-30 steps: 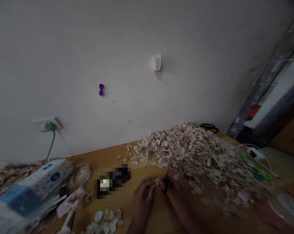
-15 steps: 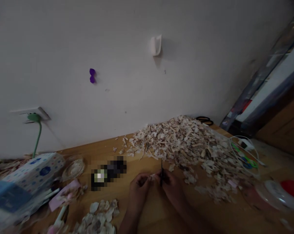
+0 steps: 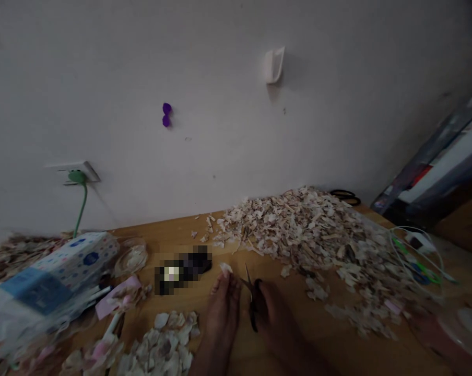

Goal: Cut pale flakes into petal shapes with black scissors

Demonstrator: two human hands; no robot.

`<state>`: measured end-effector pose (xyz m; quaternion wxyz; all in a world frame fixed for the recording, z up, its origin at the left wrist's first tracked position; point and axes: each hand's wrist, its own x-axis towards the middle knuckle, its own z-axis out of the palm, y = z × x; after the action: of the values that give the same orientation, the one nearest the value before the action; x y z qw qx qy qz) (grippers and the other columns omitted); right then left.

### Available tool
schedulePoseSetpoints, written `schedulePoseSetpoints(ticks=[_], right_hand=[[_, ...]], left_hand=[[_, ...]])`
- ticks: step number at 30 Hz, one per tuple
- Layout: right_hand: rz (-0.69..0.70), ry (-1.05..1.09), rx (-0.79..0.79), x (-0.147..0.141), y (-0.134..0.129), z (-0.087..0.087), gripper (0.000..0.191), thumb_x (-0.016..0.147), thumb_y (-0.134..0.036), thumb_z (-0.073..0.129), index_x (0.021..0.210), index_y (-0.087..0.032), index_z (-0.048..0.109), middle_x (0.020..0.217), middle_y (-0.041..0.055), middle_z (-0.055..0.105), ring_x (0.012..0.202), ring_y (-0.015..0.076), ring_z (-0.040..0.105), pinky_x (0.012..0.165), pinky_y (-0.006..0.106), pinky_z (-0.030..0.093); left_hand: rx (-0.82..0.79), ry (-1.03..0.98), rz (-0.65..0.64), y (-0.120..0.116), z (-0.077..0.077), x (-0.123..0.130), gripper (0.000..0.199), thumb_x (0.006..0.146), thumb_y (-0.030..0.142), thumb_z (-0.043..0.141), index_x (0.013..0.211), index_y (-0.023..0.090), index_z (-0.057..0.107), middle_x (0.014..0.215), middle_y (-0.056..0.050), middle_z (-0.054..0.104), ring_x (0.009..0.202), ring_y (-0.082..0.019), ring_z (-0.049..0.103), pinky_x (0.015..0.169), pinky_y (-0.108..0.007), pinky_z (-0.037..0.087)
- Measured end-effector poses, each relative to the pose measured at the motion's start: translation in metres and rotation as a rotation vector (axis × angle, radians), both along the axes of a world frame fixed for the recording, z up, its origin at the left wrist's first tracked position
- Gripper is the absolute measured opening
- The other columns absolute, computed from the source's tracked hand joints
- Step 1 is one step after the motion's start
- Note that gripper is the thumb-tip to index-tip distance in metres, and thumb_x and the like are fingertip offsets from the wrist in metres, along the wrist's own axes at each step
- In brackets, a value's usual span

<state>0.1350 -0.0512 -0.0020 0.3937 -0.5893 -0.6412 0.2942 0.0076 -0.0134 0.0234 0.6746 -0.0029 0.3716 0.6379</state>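
Note:
My left hand [image 3: 223, 303] is closed around a small pale flake [image 3: 225, 268], which sticks up from the fingertips. Just to its right, my right hand [image 3: 269, 308] grips a pair of scissors [image 3: 253, 295] with black handles. Their blades stand apart and point up and to the left, beside the left fingers and apart from the flake. A big heap of dry whitish-brown flakes [image 3: 294, 224] lies beyond my hands, against the wall. Nearer me on the left is a smaller pile of pale flakes [image 3: 165, 339].
A blue and white tissue box [image 3: 75, 266] stands left, near a clear round dish [image 3: 131, 257] and a pink strip [image 3: 118, 295]. Another pair of black-handled scissors [image 3: 345, 197] lies behind the heap. At right are a white cable [image 3: 441, 256] and a clear container [image 3: 465, 331].
My hands have moved apart. The scissors' blades have opened and tilted left, and the left hand has turned with the flake upward. The view has shifted left.

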Motion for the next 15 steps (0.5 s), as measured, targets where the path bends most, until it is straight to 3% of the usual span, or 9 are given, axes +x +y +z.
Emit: schedulePoseSetpoints(ticks=[2,6,15], right_hand=[[0.009,-0.037,0.002,-0.0015,-0.0007,0.0032,0.018,0.080,-0.023,0.054,0.098,-0.019,0.055,0.094,0.0080,0.060,0.088,0.0226,0.057,0.078,0.035,0.046],[0.042,-0.105,-0.011,-0.0013,0.0006,0.0092,0.014,0.079,-0.024,0.056,0.092,-0.020,0.058,0.091,0.0067,0.061,0.085,0.0221,0.057,0.076,0.033,0.045],[-0.010,-0.160,-0.058,0.0006,0.0015,0.0094,0.023,0.078,-0.026,0.056,0.099,-0.019,0.061,0.097,0.0101,0.064,0.092,0.0252,0.059,0.082,0.035,0.046]], left_hand=[[-0.015,-0.006,0.026,0.0010,-0.0001,0.0011,0.009,0.082,0.004,0.062,0.080,0.013,0.064,0.071,-0.002,0.069,0.063,-0.009,0.066,0.061,-0.017,0.055],[-0.034,-0.022,0.046,0.0018,0.0011,0.0023,0.014,0.080,0.002,0.062,0.080,0.016,0.063,0.079,-0.003,0.071,0.073,-0.010,0.069,0.071,-0.019,0.056],[0.059,0.053,-0.028,-0.0007,-0.0081,0.0011,0.019,0.066,0.016,0.080,0.078,0.017,0.065,0.081,-0.003,0.072,0.077,-0.013,0.068,0.076,-0.023,0.055]])
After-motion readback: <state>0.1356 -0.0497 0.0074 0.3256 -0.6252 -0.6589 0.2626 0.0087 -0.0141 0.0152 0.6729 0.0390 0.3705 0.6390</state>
